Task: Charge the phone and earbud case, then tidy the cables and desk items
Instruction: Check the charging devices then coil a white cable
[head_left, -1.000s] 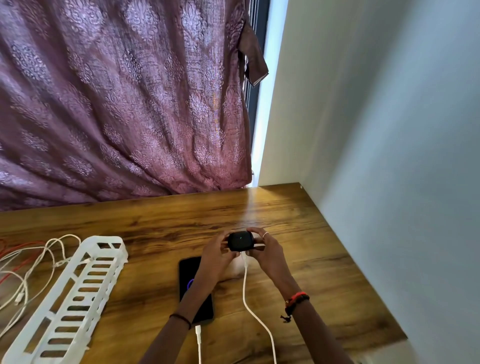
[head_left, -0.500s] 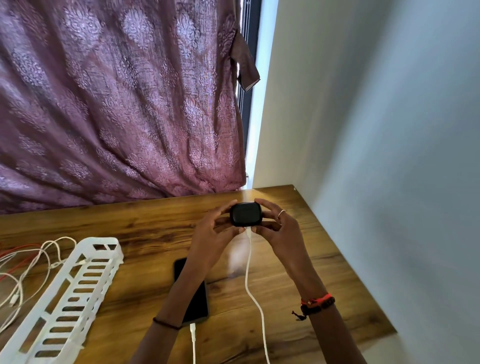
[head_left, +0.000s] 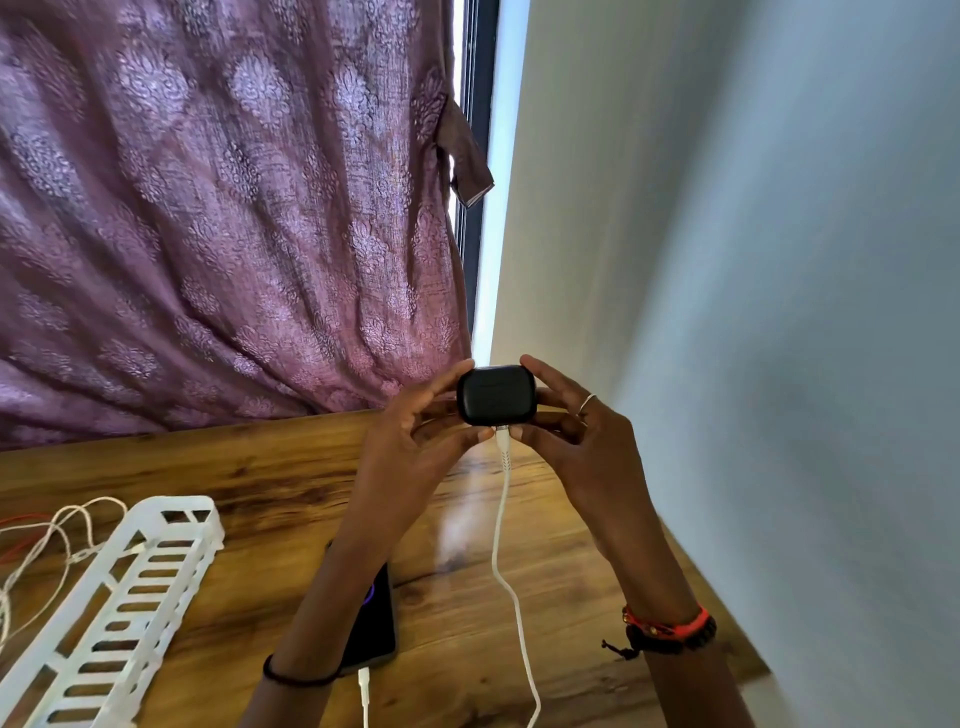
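Observation:
A black earbud case (head_left: 496, 394) is held up above the wooden desk (head_left: 260, 467), between both hands. My left hand (head_left: 415, 431) grips its left side and my right hand (head_left: 571, 436) grips its right side, thumb and fingers near the plug. A white cable (head_left: 501, 519) is plugged into the case's underside and hangs down to the desk's front edge. A black phone (head_left: 376, 623) lies flat on the desk under my left forearm, with a second white cable (head_left: 363, 691) plugged into its near end.
A white slotted plastic tray (head_left: 119, 597) lies at the left front of the desk. Loose white and red cables (head_left: 47, 540) are tangled to its left. A purple patterned curtain (head_left: 234, 208) hangs behind the desk, and a pale wall (head_left: 779, 312) borders its right side.
Both hands have lifted the earbud case higher and further from the desk, with the white cable still plugged in and trailing below. The phone has stayed put.

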